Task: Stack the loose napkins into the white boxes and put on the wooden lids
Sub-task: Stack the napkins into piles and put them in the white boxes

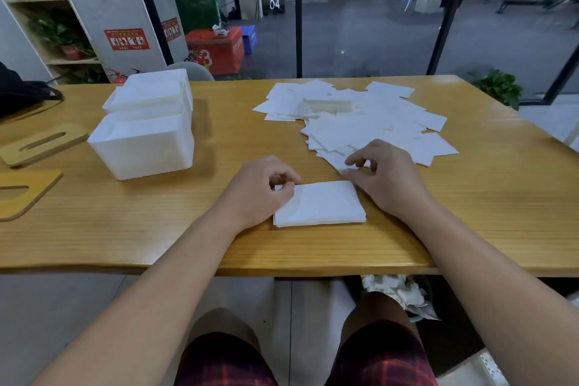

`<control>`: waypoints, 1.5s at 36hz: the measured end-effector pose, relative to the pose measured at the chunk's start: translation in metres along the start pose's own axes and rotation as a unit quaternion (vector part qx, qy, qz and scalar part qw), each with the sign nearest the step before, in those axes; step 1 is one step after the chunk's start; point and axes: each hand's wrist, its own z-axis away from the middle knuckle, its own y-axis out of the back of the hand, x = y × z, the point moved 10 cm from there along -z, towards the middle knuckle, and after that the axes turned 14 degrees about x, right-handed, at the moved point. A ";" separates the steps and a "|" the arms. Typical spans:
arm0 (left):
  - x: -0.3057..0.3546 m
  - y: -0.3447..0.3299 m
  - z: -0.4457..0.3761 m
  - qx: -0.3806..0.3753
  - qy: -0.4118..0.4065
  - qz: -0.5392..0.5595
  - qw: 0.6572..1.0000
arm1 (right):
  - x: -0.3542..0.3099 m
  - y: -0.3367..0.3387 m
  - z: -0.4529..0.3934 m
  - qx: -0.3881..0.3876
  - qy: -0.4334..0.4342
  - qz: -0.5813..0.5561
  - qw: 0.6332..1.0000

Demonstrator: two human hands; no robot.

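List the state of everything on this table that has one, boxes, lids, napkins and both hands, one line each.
near white box: open, no lid
far white box: open, no lid
wooden lids: both flat on the table, off the boxes
small napkin stack: squared up, at the table's front edge
loose napkins: scattered in a heap
left hand: fingers pinch the stack's corner
right hand: fingers pinch a loose napkin
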 end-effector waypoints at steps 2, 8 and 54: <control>0.000 -0.001 0.000 -0.007 0.002 0.004 1.000 | 0.000 -0.006 -0.004 -0.020 -0.012 -0.007 1.000; 0.000 -0.004 0.000 -0.018 -0.006 0.010 1.000 | 0.007 -0.013 -0.008 -0.045 -0.041 -0.005 0.998; 0.033 0.044 -0.003 0.206 -0.068 0.122 0.969 | -0.021 0.030 0.011 0.006 -0.088 -0.318 0.944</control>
